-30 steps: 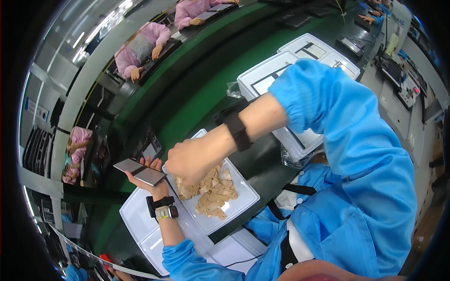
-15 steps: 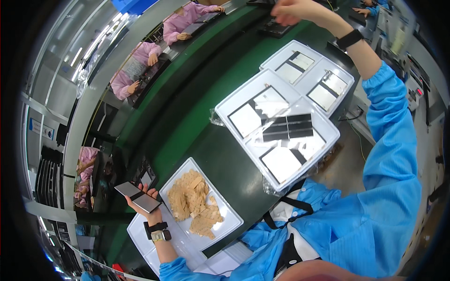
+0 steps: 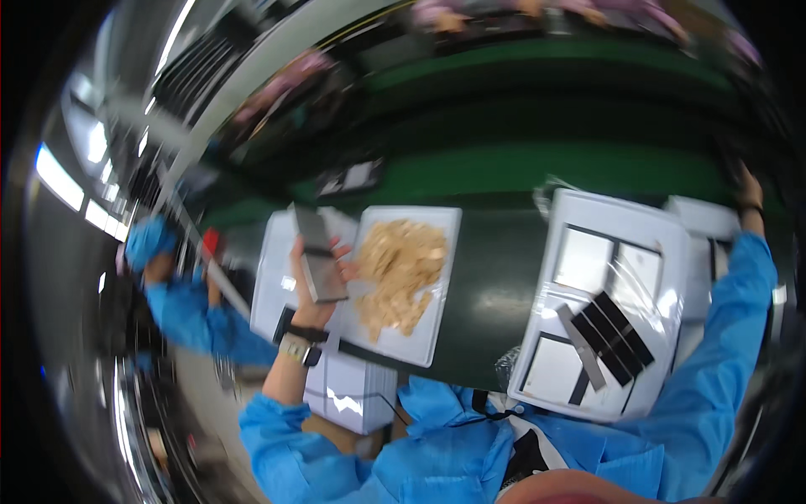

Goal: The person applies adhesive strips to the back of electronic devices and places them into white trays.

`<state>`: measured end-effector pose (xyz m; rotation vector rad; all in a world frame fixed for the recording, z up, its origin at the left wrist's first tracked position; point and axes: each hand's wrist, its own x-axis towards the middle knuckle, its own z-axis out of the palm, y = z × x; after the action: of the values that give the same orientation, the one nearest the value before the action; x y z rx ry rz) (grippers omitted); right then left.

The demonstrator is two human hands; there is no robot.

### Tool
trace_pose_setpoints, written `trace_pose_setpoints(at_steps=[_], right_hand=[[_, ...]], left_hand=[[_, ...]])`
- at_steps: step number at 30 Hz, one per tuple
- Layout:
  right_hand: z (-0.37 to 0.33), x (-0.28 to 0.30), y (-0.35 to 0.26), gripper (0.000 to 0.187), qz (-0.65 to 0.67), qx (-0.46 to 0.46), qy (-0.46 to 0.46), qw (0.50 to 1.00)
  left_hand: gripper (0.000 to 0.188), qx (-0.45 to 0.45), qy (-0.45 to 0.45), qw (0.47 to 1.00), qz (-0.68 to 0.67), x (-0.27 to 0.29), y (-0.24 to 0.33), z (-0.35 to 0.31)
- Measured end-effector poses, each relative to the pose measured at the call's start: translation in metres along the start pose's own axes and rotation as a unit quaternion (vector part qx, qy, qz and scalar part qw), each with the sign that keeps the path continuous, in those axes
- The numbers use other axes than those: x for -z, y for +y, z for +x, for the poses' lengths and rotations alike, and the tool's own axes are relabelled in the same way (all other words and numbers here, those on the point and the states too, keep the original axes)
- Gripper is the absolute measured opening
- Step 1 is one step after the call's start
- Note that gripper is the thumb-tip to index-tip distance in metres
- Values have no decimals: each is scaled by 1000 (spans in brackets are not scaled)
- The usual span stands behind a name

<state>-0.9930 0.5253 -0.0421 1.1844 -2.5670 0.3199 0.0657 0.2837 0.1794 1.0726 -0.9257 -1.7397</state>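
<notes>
My left hand point(image 3: 314, 284) holds a flat silver battery-like pack point(image 3: 326, 277) with a dark band across its middle, tilted upright, its fingers showing along one edge. It is above the white trays at the left, next to a tray point(image 3: 447, 277) heaped with torn tan paper pieces point(image 3: 401, 273). My right hand point(image 3: 749, 190) reaches out at the far right, beside a dark object point(image 3: 729, 160); blur hides its fingers and whether it grips that object. Nearer my right arm, a white tray point(image 3: 537, 319) holds flat white packs point(image 3: 585, 259) with black bands, under clear plastic and a set of black strips point(image 3: 613, 338).
A dark device with a pale panel point(image 3: 358, 175) lies beyond the left trays on the green belt point(image 3: 504, 164). Across it, people in pink sleeves point(image 3: 441, 17) work. A person in blue point(image 3: 189, 311) is at the left. Stacked white trays point(image 3: 348, 391) stand below the table edge.
The view has swung round and levelled, with blur. My left hand still holds the pack, now tilted more upright. My right arm now extends to the far right, the hand beside a dark object.
</notes>
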Motion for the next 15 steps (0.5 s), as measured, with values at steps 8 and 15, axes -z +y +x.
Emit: trace_pose_setpoints(at_steps=[8, 15], right_hand=[[85, -55, 38, 66, -66, -23, -85, 994], [82, -53, 41, 47, -71, -51, -118, 989]], left_hand=[[90, 1, 78, 997, 19, 4, -6, -72], [92, 18, 114, 993, -24, 7, -9, -64]])
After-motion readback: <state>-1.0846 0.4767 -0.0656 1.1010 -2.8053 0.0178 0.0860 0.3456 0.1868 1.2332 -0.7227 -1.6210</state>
